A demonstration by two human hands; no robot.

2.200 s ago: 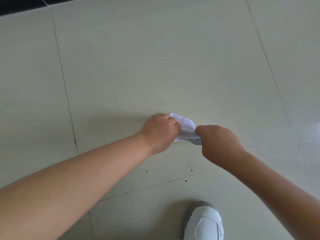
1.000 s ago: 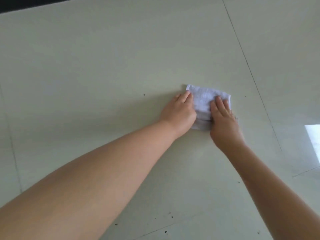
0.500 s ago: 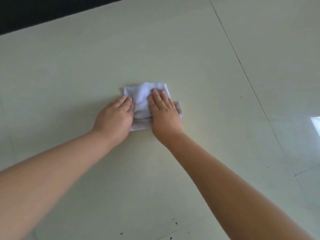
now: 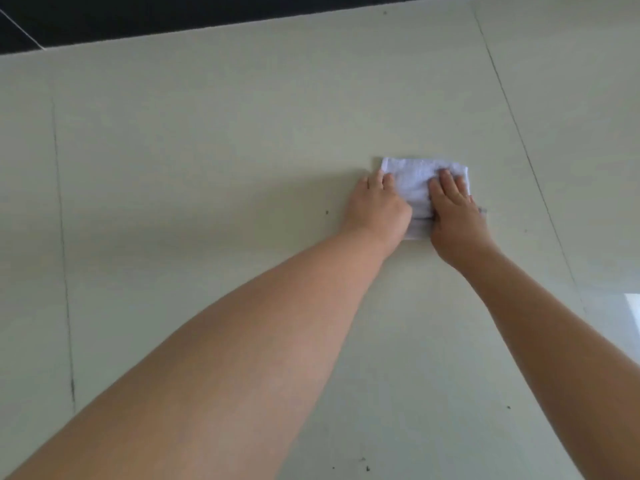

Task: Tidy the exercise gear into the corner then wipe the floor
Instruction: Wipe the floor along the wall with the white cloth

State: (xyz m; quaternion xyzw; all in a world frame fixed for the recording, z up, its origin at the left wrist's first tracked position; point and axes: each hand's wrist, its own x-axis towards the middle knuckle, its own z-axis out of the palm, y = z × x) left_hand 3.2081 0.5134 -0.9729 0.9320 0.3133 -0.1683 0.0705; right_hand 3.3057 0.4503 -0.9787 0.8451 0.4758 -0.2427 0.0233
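Open floor on every side of the cloth

Pale tiled floor (image 4: 214,161) lies bare across left, centre and lower frame; only small dark specks (image 4: 327,212), flat, no hindrance. Both hands, left hand (image 4: 375,209) and right hand (image 4: 453,216), press flat on the folded cloth (image 4: 415,174) at centre right. Dark band (image 4: 173,15) along the top edge, possibly a wall base, bounds the far side.

so the folded white cloth (image 4: 420,181) is way over to the right now compared to half a second ago, when it sat left of center. left hand (image 4: 379,209) and right hand (image 4: 453,216) slid over with it, palms flat on top. couple seconds back both fists were scrunching it up off the floor (image 4: 214,168), and the white shoe has dropped out of view
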